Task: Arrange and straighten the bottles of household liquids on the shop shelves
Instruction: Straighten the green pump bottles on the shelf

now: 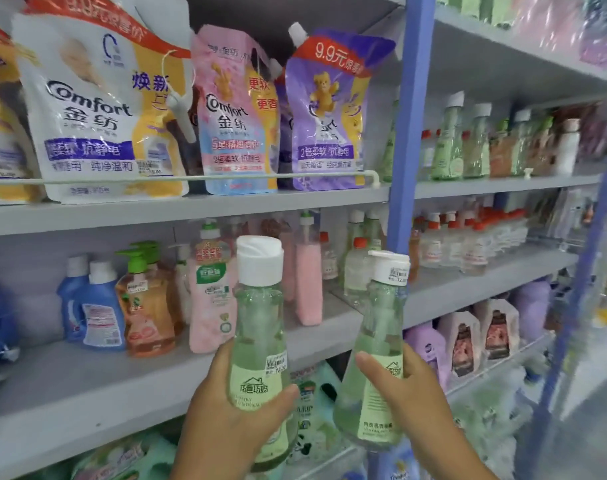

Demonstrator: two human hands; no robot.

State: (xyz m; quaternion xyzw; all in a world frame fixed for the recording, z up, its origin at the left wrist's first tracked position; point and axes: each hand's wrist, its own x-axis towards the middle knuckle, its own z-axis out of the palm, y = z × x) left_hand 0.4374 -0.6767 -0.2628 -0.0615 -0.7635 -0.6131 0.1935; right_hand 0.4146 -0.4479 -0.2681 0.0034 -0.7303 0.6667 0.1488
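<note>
From the head view, both hands hold pale green bottles in front of the middle shelf [87, 386]: the left hand [226, 407] grips the upright left bottle [259, 327], the right hand [409, 386] grips the tilted right bottle [374, 351].

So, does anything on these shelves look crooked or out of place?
Yes. The purple pouch on the top shelf leans to the left, with its spout tilted, against the pink pouch. The right hand also holds its green bottle tilted, while the left hand holds the other green bottle upright.
</note>
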